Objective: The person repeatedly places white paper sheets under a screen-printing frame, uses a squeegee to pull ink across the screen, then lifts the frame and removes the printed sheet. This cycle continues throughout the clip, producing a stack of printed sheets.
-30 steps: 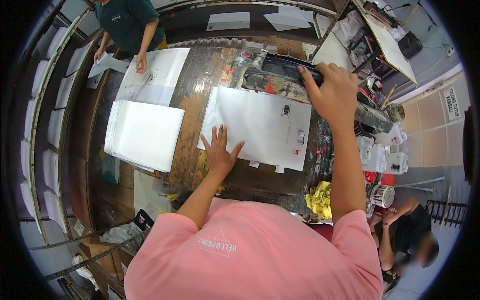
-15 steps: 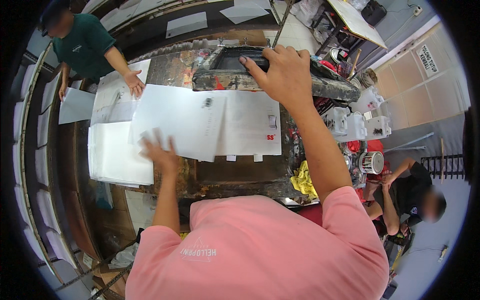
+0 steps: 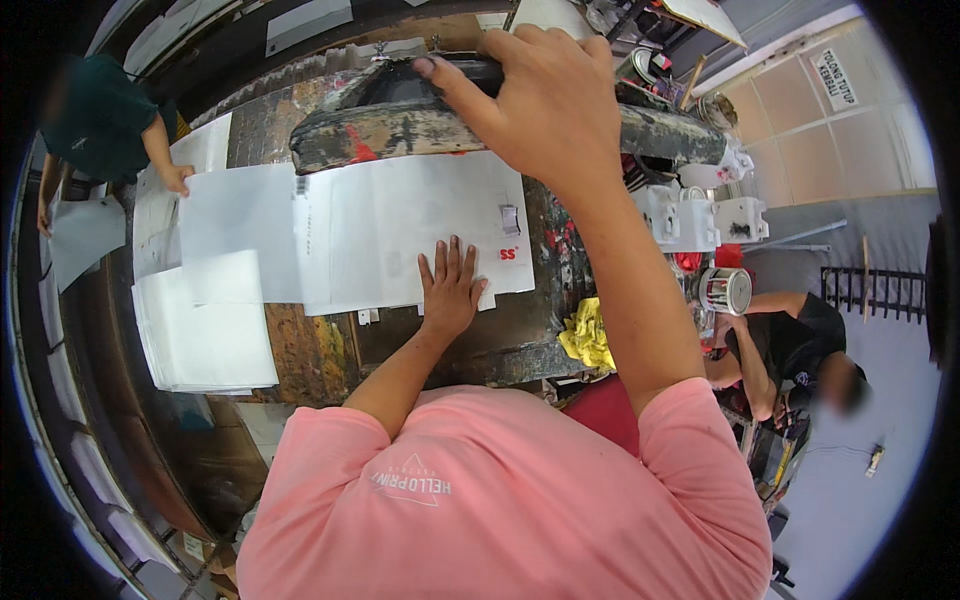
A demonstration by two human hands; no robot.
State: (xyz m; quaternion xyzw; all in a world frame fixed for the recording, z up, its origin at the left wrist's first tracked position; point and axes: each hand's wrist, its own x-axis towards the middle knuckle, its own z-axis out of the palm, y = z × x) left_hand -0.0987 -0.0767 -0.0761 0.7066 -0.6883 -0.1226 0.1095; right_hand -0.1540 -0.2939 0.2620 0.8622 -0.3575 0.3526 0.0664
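Note:
My left hand (image 3: 452, 292) lies flat with fingers spread on a white sheet (image 3: 370, 235) with a small red mark near its right end. My right hand (image 3: 550, 95) is wrapped over the paint-stained wooden screen-printing frame (image 3: 400, 137), its thumb on the near edge. The frame is tilted up at the far side of the sheet. To the left, a loose printed sheet (image 3: 235, 225) overlaps the white one, and a co-worker's hand (image 3: 177, 179) holds its far left corner.
A stack of white paper (image 3: 205, 335) sits at the table's left. A yellow cloth (image 3: 587, 335) lies at the right edge, near a can (image 3: 726, 291) and white plastic containers (image 3: 740, 222). Another person (image 3: 800, 345) sits at the right. Shelves of paper stand on the left.
My left hand has moved right, from beside the paper stack onto the white sheet. The loose printed sheet has shifted left, and the co-worker's hand has taken hold of it. My right hand still grips the frame.

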